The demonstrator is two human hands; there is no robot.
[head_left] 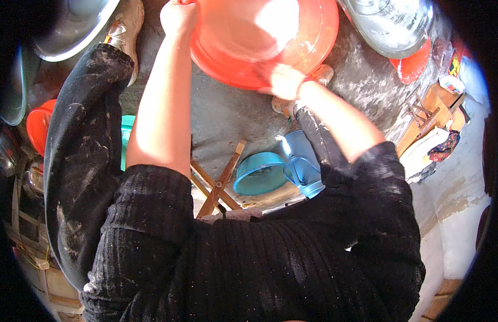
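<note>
1. The left hand (179,16) has its fingers curled tight over the rim of a large orange plastic basin (259,40), at the basin's left edge near the top of the view.
2. The right hand (284,80) presses against the basin's near edge; motion blur hides the fingers, so whether they grip the rim cannot be told.
3. The basin sits low on a grey concrete floor (227,118), between the person's feet.
4. Below it lie a teal bowl (259,173) and a blue plastic jug (301,166), beside a wooden stool frame (219,185).
5. Metal basins (391,27) stand at the upper right.
</note>
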